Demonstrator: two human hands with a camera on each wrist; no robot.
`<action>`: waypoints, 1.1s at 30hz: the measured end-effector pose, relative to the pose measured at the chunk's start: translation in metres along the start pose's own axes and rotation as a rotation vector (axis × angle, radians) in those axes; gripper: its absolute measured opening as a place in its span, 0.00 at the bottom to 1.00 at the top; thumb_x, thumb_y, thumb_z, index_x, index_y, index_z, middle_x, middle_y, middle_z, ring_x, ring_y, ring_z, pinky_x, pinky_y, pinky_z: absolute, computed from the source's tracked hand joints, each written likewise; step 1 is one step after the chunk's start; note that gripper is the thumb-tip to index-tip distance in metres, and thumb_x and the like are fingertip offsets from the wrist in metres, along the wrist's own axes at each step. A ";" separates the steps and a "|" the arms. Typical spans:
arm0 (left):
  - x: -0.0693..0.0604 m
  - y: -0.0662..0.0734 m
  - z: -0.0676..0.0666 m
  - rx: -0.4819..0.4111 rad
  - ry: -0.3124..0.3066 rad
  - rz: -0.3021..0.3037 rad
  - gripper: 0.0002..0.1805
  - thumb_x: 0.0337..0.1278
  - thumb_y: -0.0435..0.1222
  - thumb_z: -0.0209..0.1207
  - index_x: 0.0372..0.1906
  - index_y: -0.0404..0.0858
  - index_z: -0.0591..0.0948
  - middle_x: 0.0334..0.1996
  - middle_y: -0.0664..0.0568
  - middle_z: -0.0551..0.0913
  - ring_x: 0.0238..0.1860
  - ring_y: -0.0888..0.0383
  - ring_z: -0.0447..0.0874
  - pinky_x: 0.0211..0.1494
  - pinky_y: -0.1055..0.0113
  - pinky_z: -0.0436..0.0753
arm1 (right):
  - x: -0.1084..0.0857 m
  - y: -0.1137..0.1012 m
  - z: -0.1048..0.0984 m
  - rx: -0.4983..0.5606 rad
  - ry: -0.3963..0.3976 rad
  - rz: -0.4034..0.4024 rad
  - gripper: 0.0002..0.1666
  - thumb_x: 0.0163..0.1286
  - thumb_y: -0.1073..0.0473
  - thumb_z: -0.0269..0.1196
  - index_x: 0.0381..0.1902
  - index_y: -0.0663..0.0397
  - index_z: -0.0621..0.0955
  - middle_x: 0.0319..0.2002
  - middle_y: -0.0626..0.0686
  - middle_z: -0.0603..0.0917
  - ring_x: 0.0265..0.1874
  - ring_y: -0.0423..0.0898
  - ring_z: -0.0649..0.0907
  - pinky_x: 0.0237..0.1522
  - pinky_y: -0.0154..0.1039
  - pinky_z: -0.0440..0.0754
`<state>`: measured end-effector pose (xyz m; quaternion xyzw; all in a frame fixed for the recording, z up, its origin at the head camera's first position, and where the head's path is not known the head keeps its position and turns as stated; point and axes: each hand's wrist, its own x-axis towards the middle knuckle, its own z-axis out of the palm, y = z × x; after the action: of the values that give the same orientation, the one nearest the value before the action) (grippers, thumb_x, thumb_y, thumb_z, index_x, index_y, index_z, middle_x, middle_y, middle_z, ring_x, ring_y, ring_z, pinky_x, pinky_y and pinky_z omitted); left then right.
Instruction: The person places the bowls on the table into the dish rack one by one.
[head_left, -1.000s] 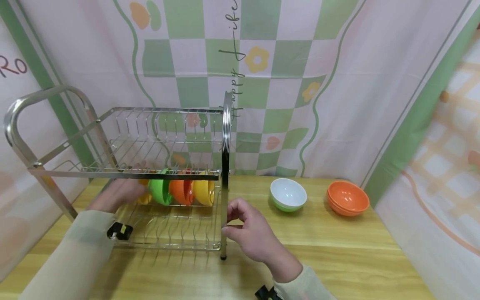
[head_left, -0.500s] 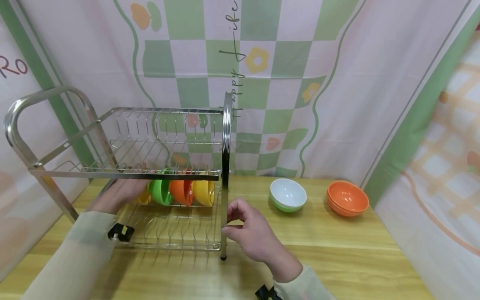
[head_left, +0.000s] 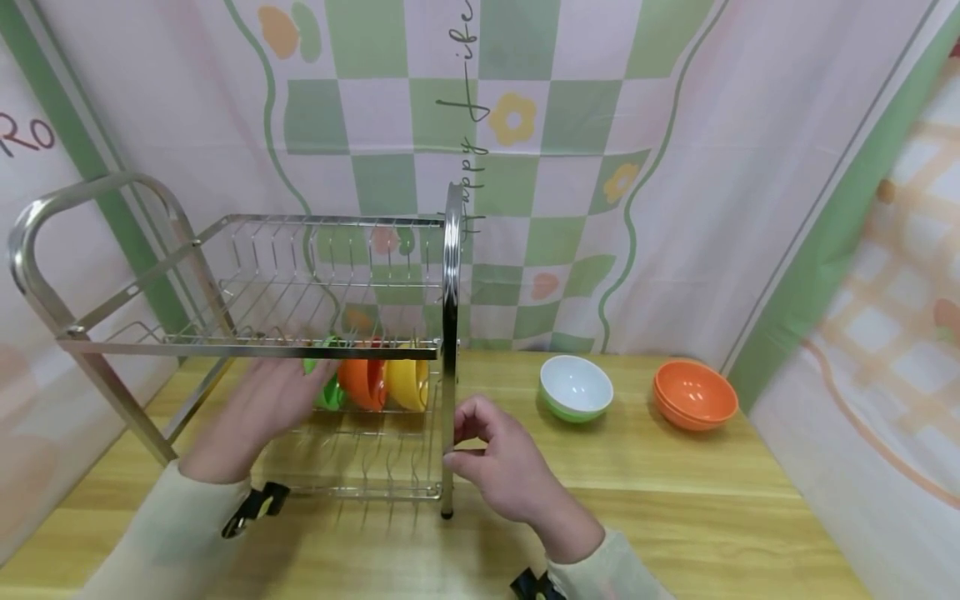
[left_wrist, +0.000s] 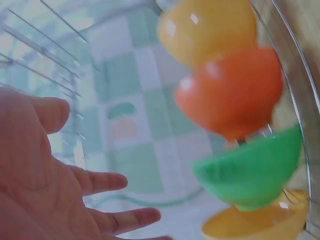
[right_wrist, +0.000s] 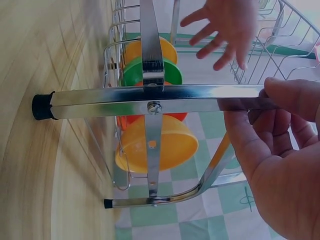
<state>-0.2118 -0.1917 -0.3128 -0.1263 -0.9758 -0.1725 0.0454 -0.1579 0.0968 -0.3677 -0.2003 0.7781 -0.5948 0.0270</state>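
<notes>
My left hand [head_left: 262, 408] is between the tiers of the metal dish rack [head_left: 270, 352], fingers spread and holding nothing. Beside it on the lower tier stand several bowls on edge in a row: a yellow bowl [left_wrist: 260, 225], a green bowl [left_wrist: 250, 167], an orange bowl [left_wrist: 235, 92] and another yellow bowl [left_wrist: 210, 30]. In the left wrist view the fingers are apart from them. My right hand [head_left: 506, 462] pinches the rack's right front leg [right_wrist: 200, 92] between thumb and fingers. From the head view, the left hand hides the leftmost yellow bowl.
Right of the rack on the wooden table [head_left: 637, 517], a white-lined green bowl [head_left: 576, 388] sits upright. Farther right is a stack of orange bowls [head_left: 696, 396]. A patterned curtain [head_left: 555, 183] hangs behind, and the rack's upper tier overhangs the row of bowls.
My left hand has left the leftmost yellow bowl and come forward and to the right, its fingers now spread. The right hand keeps its grip on the leg.
</notes>
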 end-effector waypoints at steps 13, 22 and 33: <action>-0.032 0.060 0.018 -0.537 -0.046 0.025 0.23 0.64 0.47 0.64 0.58 0.43 0.73 0.51 0.51 0.79 0.53 0.51 0.77 0.57 0.50 0.79 | -0.002 0.000 -0.001 0.019 0.014 0.007 0.13 0.64 0.70 0.65 0.42 0.54 0.75 0.44 0.53 0.81 0.47 0.50 0.80 0.50 0.43 0.83; -0.038 0.084 0.046 -0.863 -0.032 0.324 0.30 0.56 0.29 0.68 0.62 0.43 0.70 0.52 0.48 0.77 0.55 0.50 0.78 0.60 0.56 0.79 | -0.003 0.003 0.000 0.081 0.024 -0.018 0.13 0.64 0.71 0.66 0.43 0.57 0.75 0.45 0.56 0.80 0.49 0.51 0.80 0.50 0.42 0.83; -0.037 0.098 0.068 -0.941 0.162 0.515 0.39 0.51 0.18 0.66 0.66 0.47 0.66 0.52 0.46 0.77 0.51 0.51 0.79 0.52 0.58 0.84 | -0.007 0.001 -0.003 0.135 0.117 -0.006 0.11 0.61 0.72 0.67 0.39 0.58 0.78 0.42 0.57 0.80 0.46 0.54 0.79 0.47 0.44 0.85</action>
<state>-0.1531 -0.0870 -0.3498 -0.3542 -0.7241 -0.5833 0.0997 -0.1528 0.1019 -0.3696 -0.1652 0.7359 -0.6566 -0.0068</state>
